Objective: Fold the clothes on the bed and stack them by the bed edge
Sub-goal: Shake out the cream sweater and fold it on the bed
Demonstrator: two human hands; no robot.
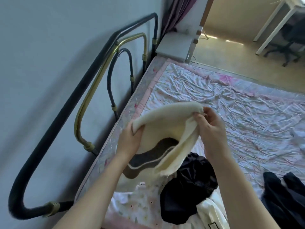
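Hands hold one garment clear above the bed. Left hand [130,139] grips a corner of the cream garment [166,124], fingers curled under the edge and thumb on top. Right hand [209,128] pinches the opposite end between thumb and fingertips, fabric bunched at the pinch. Both hands are clamped on the cloth, set apart, with the piece slung between them and its lower part drooping toward the mattress.

Judgement on the step: the piece appears to be in the course of being opened out for folding. Good practice would be to find two true matching corners, draw the top edge taut and level, then lay it flat on the bed [247,116] before creasing; the bunched right-hand grip suggests the edge is not yet squared.

Condition of the garment: thick, soft, fleecy cream cloth with a dark brown wavy band [148,159] outlined in pale trim on the hanging part. Its type cannot be told.

Below, near the bed's near edge, lie a crumpled black garment [188,187] and a white floral piece [140,205], unfolded. Another dark garment [283,197] lies at right. Metal headboard [92,90] stands to the left.
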